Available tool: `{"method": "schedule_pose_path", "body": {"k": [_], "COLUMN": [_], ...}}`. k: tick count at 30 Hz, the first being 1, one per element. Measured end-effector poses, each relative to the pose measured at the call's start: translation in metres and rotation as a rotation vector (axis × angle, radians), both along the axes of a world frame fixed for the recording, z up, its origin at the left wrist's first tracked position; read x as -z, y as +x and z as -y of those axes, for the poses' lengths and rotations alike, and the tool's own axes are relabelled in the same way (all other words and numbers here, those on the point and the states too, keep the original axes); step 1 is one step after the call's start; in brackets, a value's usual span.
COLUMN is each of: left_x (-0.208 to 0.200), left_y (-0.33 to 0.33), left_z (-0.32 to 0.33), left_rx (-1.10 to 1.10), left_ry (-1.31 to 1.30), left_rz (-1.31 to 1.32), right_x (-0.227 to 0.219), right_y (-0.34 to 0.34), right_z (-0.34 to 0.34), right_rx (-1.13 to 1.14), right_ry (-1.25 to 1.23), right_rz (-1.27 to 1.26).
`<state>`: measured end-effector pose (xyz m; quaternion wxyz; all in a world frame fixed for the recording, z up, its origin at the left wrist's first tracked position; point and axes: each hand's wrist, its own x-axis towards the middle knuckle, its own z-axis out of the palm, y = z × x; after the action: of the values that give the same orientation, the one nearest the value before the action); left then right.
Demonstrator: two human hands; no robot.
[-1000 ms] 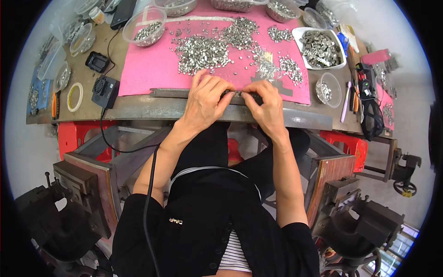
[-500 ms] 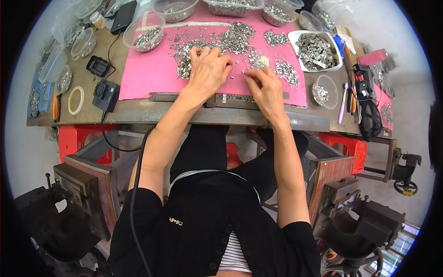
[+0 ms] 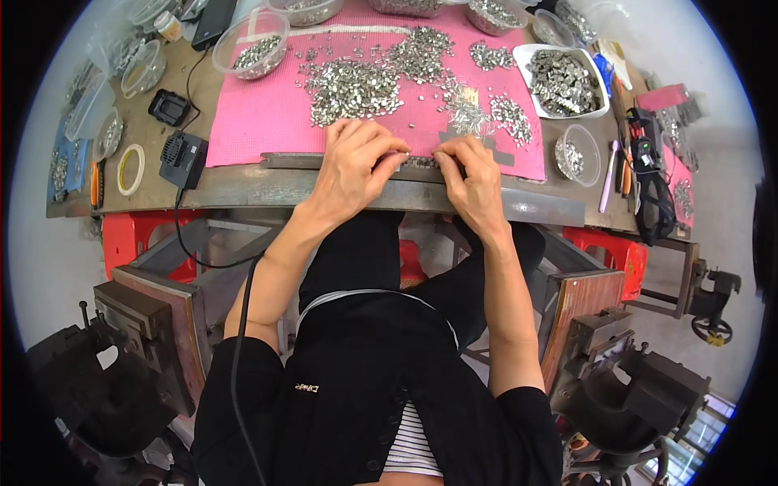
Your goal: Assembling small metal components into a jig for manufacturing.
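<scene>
A long dark metal bar (image 3: 290, 160) lies along the front of the pink mat (image 3: 243, 121), with a row of small metal pieces (image 3: 420, 163) set in it. My left hand (image 3: 348, 166) is over the bar, thumb and forefinger pinched around a tiny silvery metal piece (image 3: 406, 153) at the row's left part. At the right end of the row my right hand (image 3: 472, 182) is closed, its fingertips at the bar; whatever they pinch is hidden. Beyond my hands spreads a large pile of small metal pieces (image 3: 352, 91).
Farther back are more loose pieces (image 3: 421, 53) and a clear round bowl (image 3: 255, 61). On the right stand a white tray (image 3: 525, 61) of metal parts and a small clear tub (image 3: 590, 154). A black charger (image 3: 183, 159) and tape roll (image 3: 131, 170) lie left.
My left hand has come back from the pile toward the bar and now pinches a small piece there. My right hand has moved slightly nearer, its fingertips now at the bar.
</scene>
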<state>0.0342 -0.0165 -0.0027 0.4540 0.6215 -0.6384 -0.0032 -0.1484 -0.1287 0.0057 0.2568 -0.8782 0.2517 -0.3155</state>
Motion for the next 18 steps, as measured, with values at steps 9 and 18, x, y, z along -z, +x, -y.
{"method": "schedule_pose_path", "body": {"k": [9,18], "left_x": [0.008,0.006], "left_y": [-0.005,-0.004], "left_z": [-0.005,-0.005], "left_rx": [-0.006,0.011], "left_ry": [-0.005,-0.064], "left_rz": [0.018,-0.044], "right_x": [0.007,-0.004], "right_y": [-0.005,0.007], "right_z": [-0.010,0.038], "right_rx": [0.025,0.013], "right_ry": [-0.158,-0.138], "right_rz": [0.062,-0.001]}}
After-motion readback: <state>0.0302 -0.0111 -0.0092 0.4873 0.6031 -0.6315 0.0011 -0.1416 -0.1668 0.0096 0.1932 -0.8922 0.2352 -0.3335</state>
